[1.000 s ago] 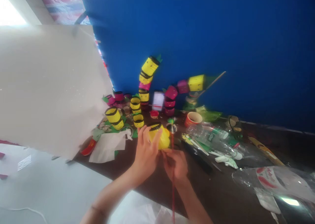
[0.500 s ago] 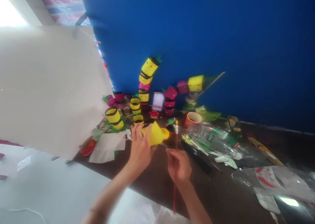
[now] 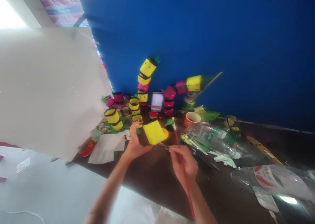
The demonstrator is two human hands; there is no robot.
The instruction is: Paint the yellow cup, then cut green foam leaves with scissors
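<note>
My left hand (image 3: 136,143) is closed around a yellow-painted cup (image 3: 154,132), its thumb under the lower edge and its fingers at the far left side. The cup lies tilted, with a dark rim partly in view. My right hand (image 3: 184,161) is shut on a long red-handled paintbrush (image 3: 176,137), whose light bristles point up and away. A thin dark-tipped tool (image 3: 164,146) shows by the right fingertips, near the cup's lower edge; its kind is unclear. Right behind the held cup sit a small yellow paint pot (image 3: 166,132) and a dark pot (image 3: 169,128).
Yellow and magenta cup figures (image 3: 113,118) stand along the back, near a phone (image 3: 157,101). White paper (image 3: 105,148) lies left. On the right are a red paper cup (image 3: 192,119), clear plastic bottles (image 3: 214,137) and a large bottle (image 3: 273,181). A blue board (image 3: 209,37) rises behind.
My left fingers have shifted from over the cup to its left side, and the cup has turned to show a broader yellow face. The right hand moved slightly right, tilting the brush.
</note>
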